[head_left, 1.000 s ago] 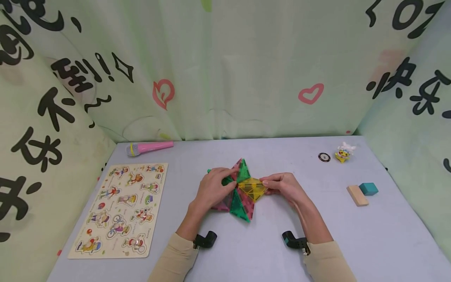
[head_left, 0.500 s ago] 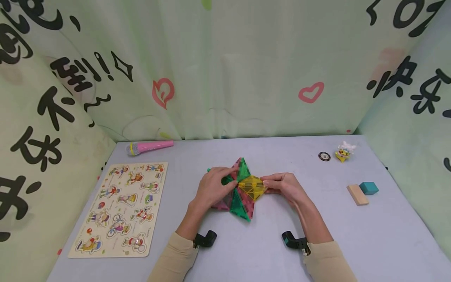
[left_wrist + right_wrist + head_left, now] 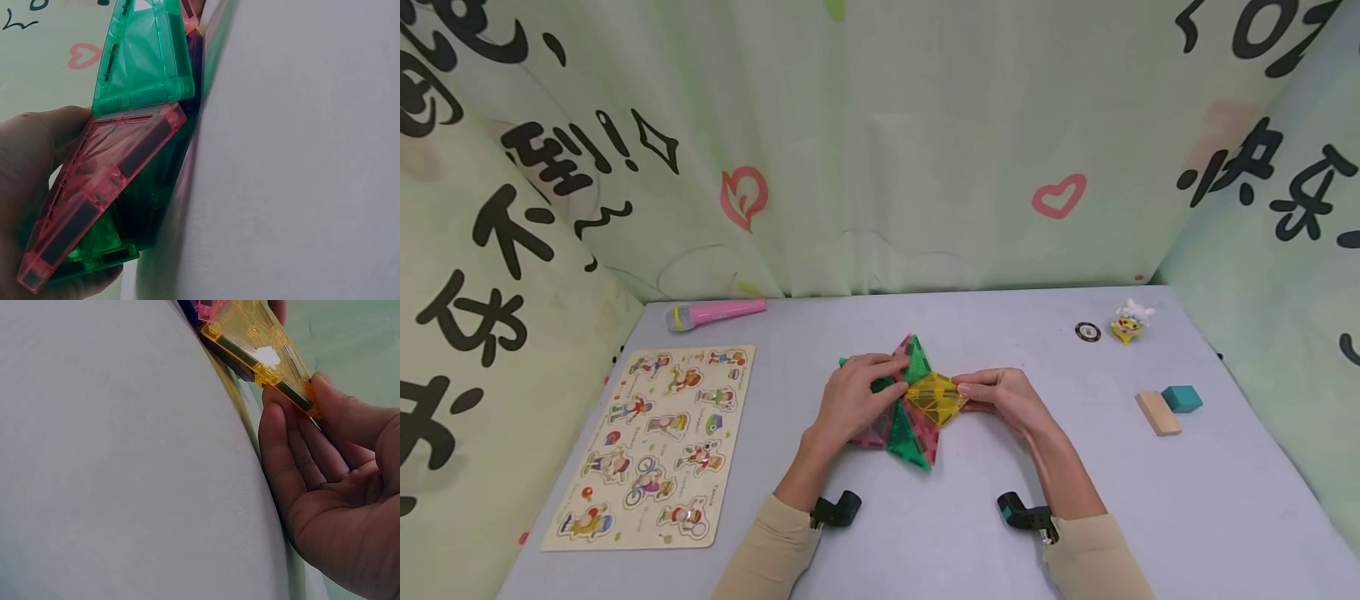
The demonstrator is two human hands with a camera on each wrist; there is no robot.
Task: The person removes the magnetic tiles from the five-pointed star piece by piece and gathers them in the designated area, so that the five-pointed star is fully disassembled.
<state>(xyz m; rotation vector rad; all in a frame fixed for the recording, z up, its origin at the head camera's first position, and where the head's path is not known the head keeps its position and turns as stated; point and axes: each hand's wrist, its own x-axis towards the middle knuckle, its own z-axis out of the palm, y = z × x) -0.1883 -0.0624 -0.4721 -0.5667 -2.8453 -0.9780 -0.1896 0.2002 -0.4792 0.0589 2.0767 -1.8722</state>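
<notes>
In the middle of the table, translucent magnetic tiles in red, green and yellow form a star-like build. My left hand holds its left side, thumb and fingers near the centre. From the left wrist view, that hand curls round a red tile and green tiles, with another green tile beyond. On the right, my right hand pinches the outer tip of a yellow tile. The right wrist view shows thumb and fingers on either side of this tip. Part of the build is hidden under my left hand.
A picture puzzle board lies at left, below a pink toy microphone. At right are a round black-and-white chip, a small figurine, a wooden block and a teal block. Printed curtains surround the table.
</notes>
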